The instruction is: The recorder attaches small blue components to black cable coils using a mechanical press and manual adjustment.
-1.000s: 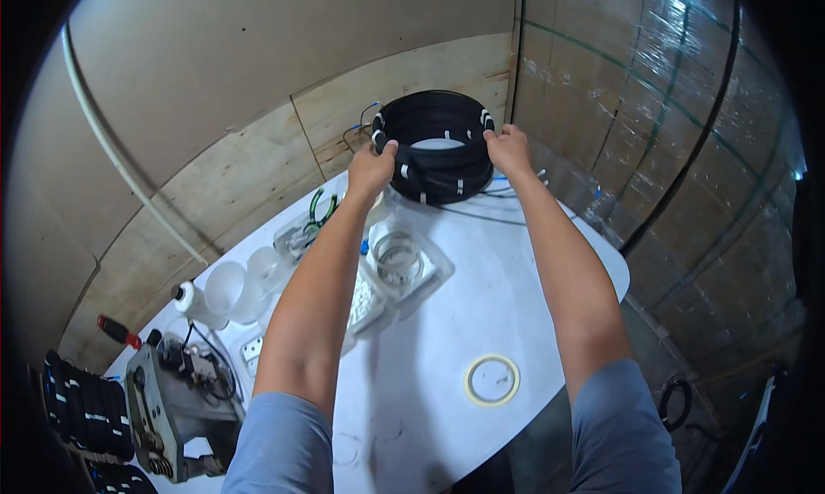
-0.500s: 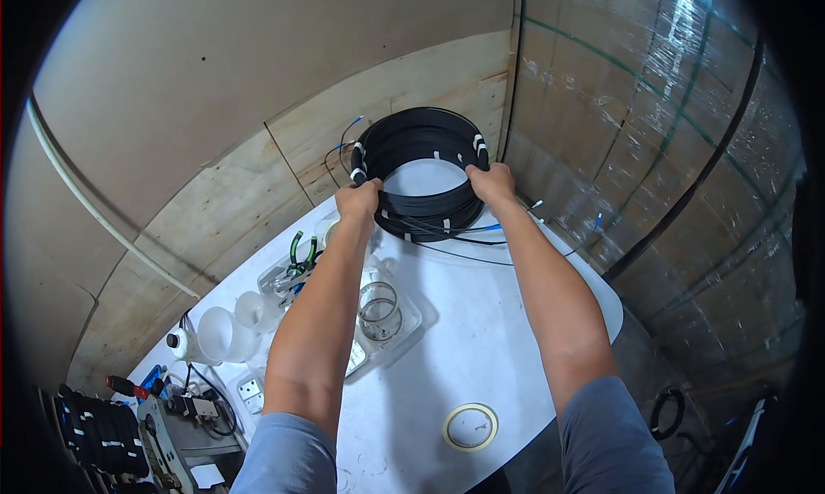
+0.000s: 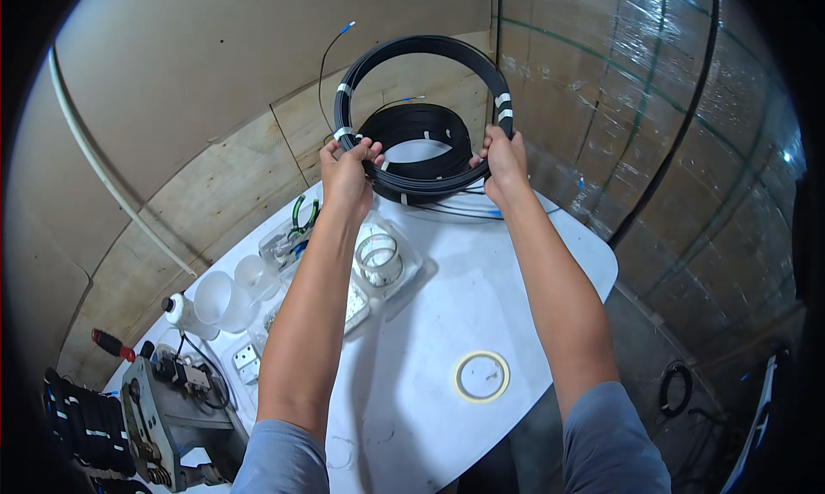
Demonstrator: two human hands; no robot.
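Now, both hands are on it: the left hand (image 3: 346, 178) grips a black cable coil with white tie bands (image 3: 419, 45) at its eight o'clock, the right hand (image 3: 505, 166) at its four. The fingers of each hand are curled around the bundle, pinching it firmly on both sides. And up it stands, tilted, a big open ring at twelve o'clock in the view, with a blue-tipped cable end (image 3: 347, 27) springing out beyond its eleven. Right behind its lower rim sits a deep black coil stack (image 3: 417, 123) on the white table (image 3: 430, 322); whether the two touch, I can't tell. Down at five o'clock lies a pale yellow tape ring (image 3: 456, 376), flat and well apart from the hands. Just off centre, toward eight, there's a clear round container (image 3: 379, 259) beside the left forearm; green-handled pliers (image 3: 298, 212) rest out past nine. Farther round at eight, two translucent white cups (image 3: 219, 301) lie near a grey metal machine (image 3: 142, 425).
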